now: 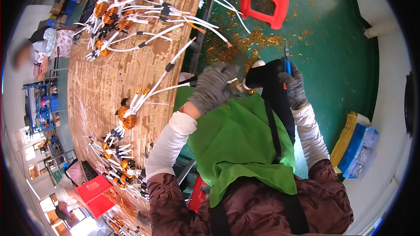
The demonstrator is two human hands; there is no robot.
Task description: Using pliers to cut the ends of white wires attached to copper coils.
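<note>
My left hand [212,88], in a grey knit glove, is closed around a white-sleeved wire lead [168,87] near the table's right edge; its tip shows just past the fingers. That lead runs back to a copper-wound ring coil [127,117] lying on the wooden table, with another long white lead slanting up from it. My right hand [295,86], gloved the same way, grips pliers [287,64] with blue and red on the handles. Their jaws point away from me, above the floor. The two hands are apart, over my green apron [240,126].
More wired coils [109,13] are heaped at the table's far end, and others [124,166] lie nearer. A red stool [264,6] stands on the green floor among copper-coloured scraps [236,46]. At the left are a red box [94,188] and another person [48,46].
</note>
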